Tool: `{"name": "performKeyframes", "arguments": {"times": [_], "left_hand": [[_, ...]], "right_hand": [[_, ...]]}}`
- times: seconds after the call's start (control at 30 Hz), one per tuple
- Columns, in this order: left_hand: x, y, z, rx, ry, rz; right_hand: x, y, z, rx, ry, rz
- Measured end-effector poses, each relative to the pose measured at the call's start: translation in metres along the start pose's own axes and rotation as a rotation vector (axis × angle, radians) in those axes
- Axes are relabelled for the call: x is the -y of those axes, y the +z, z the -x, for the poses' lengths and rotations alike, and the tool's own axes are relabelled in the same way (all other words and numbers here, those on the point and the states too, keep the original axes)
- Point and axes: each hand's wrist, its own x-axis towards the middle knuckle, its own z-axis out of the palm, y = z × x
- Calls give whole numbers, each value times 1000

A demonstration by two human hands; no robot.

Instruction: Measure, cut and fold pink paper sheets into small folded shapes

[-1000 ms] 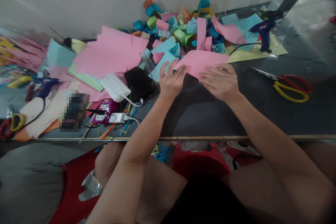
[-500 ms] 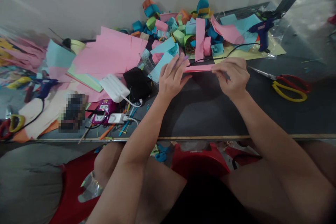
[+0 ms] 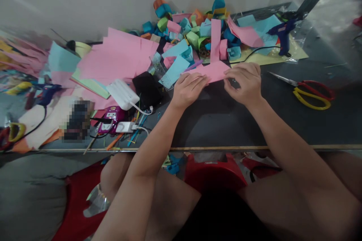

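Both hands hold a pink paper strip (image 3: 216,70) just above the dark table. My left hand (image 3: 189,88) grips its left end, fingers on top, thumb hidden. At the right end my right hand (image 3: 245,83) pinches the paper between thumb and forefinger. A purple stick-like thing (image 3: 192,65), perhaps a pen, shows just beyond my left fingers. Past the strip stands or lies another pink strip (image 3: 215,39), in front of a heap of small folded paper pieces (image 3: 192,39) in blue, green, orange and pink.
Scissors (image 3: 308,89) with red and yellow handles lie to the right. A blue glue gun (image 3: 284,35) rests at the back right, its cord running left. Pink sheets (image 3: 118,54), a white power bank (image 3: 123,94) and a black pouch-like item (image 3: 147,89) are on the left. The table edge (image 3: 215,148) is near me.
The pink strip has turned from nearly edge-on to showing its broad face. My left hand has come down and nearer, and my right hand has shifted slightly left.
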Motion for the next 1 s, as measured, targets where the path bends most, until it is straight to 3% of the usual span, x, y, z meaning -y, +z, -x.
{"name": "performKeyframes", "arguments": {"times": [0.3,0.47,0.6,0.8,1.0], "left_hand": [[-1,2,-1,24,-11,59],[-8,3,-2,-4,74,11],[-13,3,-3,75,78,98],[-14,5,-2,127,51,163],[-14,6,-1,137,69,140]], "right_hand": [[-14,-8,0,10,5,-5],[3,-1,2,8,-36,-56],[18,7,3,40,-102,-105],[17,8,3,23,-111,-108],[14,10,3,108,-124,-99]]}}
